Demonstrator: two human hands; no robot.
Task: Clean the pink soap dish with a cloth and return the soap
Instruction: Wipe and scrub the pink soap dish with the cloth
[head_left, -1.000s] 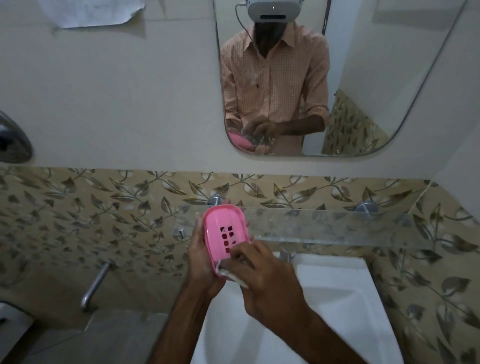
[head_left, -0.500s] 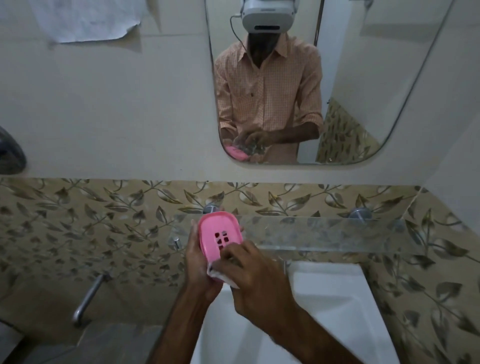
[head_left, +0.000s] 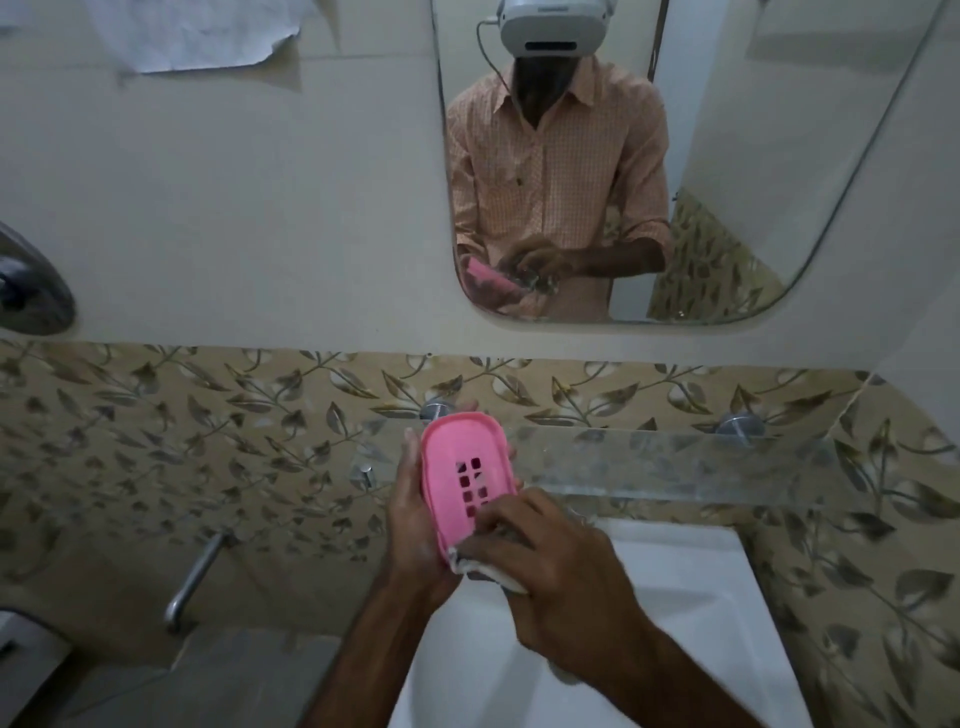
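Note:
My left hand (head_left: 415, 525) grips the pink soap dish (head_left: 462, 462) from its left side and tilts it up over the sink, its slotted inside facing me. My right hand (head_left: 550, 566) holds a whitish cloth (head_left: 483, 566) bunched under its fingers and presses it against the dish's lower end. Most of the cloth is hidden under that hand. No soap shows in the head view.
A white sink (head_left: 691, 623) lies below my hands. A glass shelf (head_left: 675, 462) on metal pegs runs along the leaf-patterned tiles behind the dish. A metal tap (head_left: 192, 582) sticks out at the left. The mirror (head_left: 727, 156) above reflects me.
The dish has stayed tilted in my left hand while my right hand kept rubbing the cloth on its lower end. The camera view has dropped slightly.

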